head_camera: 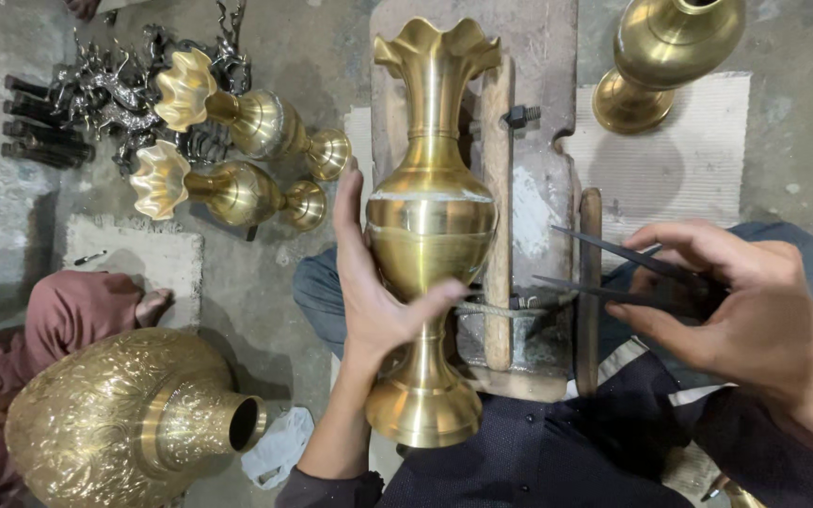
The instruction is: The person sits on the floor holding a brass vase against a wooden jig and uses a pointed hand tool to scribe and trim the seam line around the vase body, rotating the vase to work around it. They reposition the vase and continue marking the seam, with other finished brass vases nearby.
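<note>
Brass vase (431, 226) with a fluted mouth stands upright against a wooden block (497, 216), the left hand (375, 292) wrapped around its belly. Right hand (741, 301) grips dark metal dividers (613, 273), tips pointing toward the vase. Two smaller vases (237, 150) lie on the floor (265, 292).

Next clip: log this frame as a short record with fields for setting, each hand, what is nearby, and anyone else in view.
Setting: floor workshop, seen from above; person seated at a wooden block
Left hand: grip around the belly of a plain brass vase with a fluted mouth
Right hand: holds a dark two-pronged metal tool, tips pointing toward the vase
Nearby left: two fluted brass vases lying on the floor, dark metal castings
Top right: another brass vase on a mat
Bottom left: engraved brass vessel
Other person: a pink sleeve at left
</note>
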